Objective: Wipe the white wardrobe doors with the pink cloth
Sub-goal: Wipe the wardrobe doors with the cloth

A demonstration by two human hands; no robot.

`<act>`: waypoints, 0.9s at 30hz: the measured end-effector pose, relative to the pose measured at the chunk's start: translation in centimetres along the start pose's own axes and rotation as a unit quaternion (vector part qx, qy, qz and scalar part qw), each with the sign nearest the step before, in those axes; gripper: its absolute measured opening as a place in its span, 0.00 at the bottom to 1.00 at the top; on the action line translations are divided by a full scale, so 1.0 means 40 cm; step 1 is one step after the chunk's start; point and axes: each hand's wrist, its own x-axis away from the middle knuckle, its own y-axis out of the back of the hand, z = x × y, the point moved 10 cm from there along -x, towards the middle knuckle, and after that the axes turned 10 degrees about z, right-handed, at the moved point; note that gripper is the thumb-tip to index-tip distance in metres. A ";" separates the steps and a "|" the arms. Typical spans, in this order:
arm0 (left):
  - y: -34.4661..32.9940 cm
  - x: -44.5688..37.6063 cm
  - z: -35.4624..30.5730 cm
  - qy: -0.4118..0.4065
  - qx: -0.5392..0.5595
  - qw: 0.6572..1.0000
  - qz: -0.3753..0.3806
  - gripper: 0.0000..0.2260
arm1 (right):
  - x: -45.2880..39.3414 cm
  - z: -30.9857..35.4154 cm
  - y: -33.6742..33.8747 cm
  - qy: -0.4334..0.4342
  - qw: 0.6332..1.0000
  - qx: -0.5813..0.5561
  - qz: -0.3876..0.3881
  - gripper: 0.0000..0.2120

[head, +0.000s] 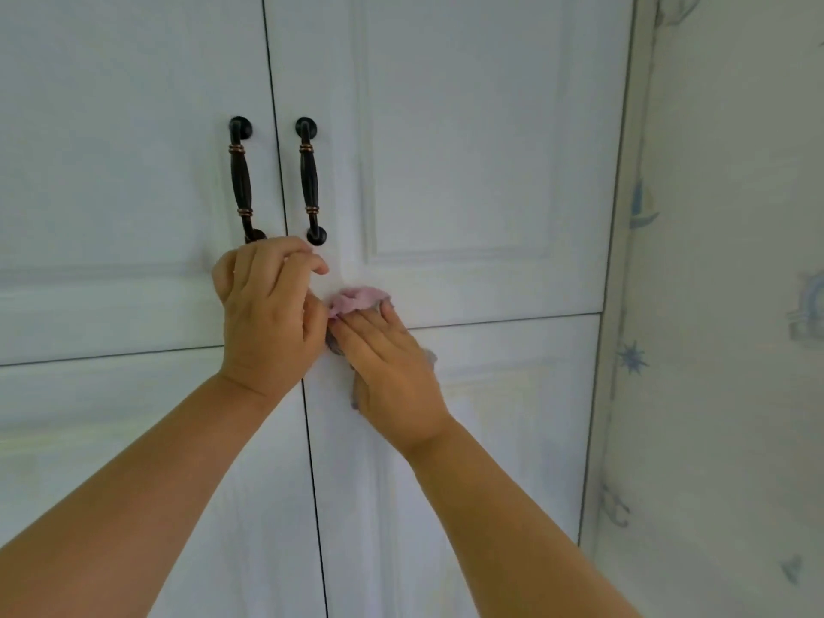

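Two bare forearms reach up from the bottom of the view. The right hand [392,372] lies flat with straight fingers on the cloth [356,298] and presses it against the right door [468,149], just at the horizontal seam between the upper and the lower panel. The cloth is pink, soft and crumpled; a bunched fold shows above the fingertips, and greyish edges show beside the palm. The left hand [267,314] is beside it, over the vertical gap between the doors. Its fingers are curled, with the fingertips near the edge of the cloth; whether they pinch the cloth I cannot tell.

Just above the left hand are two handles. The left handle [241,180] and the right handle [309,180] are dark metal, upright, thicker in the middle, with copper rings and round bases. The left door [111,149] and the right door are white, smooth, with raised rectangular frames. On the far right is a pale wall [735,305] with faint blue drawings.
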 end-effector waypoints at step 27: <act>0.004 -0.133 0.024 0.254 0.336 0.894 0.151 0.26 | 0.253 -0.215 0.242 -0.480 0.829 -0.178 -0.223 0.18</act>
